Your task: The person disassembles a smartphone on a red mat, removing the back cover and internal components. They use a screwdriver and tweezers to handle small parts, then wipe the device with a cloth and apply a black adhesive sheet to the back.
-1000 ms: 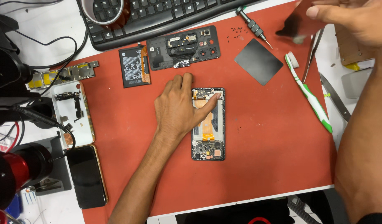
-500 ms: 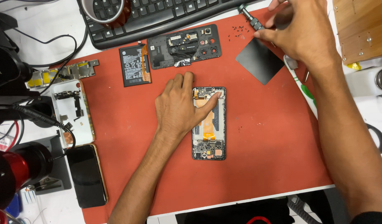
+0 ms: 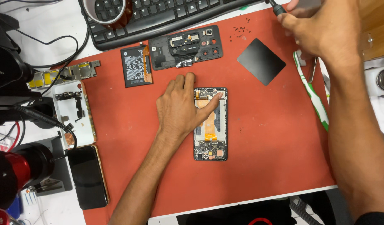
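Phone frame point(image 3: 211, 124), opened up with its boards and an orange flex showing, is laid upright near the middle of the red mat point(image 3: 275, 150). It's pinned flat by the left hand point(image 3: 181, 109): fingers are spread, nothing is clasped, and the thumb is pressed on the upper part of the frame while the palm sits on the mat just to its left. The right hand point(image 3: 325, 31) is up at the mat's far right corner, fingers closed around a dark screwdriver point(image 3: 276, 7) whose end pokes out toward the keyboard point(image 3: 175, 14).

Room-wise, plenty of bare mat is left to the right of and below the frame, all the way to the near edge. The left side is open too, up to the mat's left border, where a white back cover point(image 3: 73, 114) and a dark phone point(image 3: 87, 177) are parked.

Above the frame it gets crowded: a battery point(image 3: 135, 66) and a black inner cover point(image 3: 185, 48) are lined up just below the keyboard. A black square sheet point(image 3: 261, 61) is set between the frame and the right hand, with a scatter of tiny screws point(image 3: 241, 30) beside it. A green and white toothbrush point(image 3: 312, 92) is laid along the right edge, close under the right forearm
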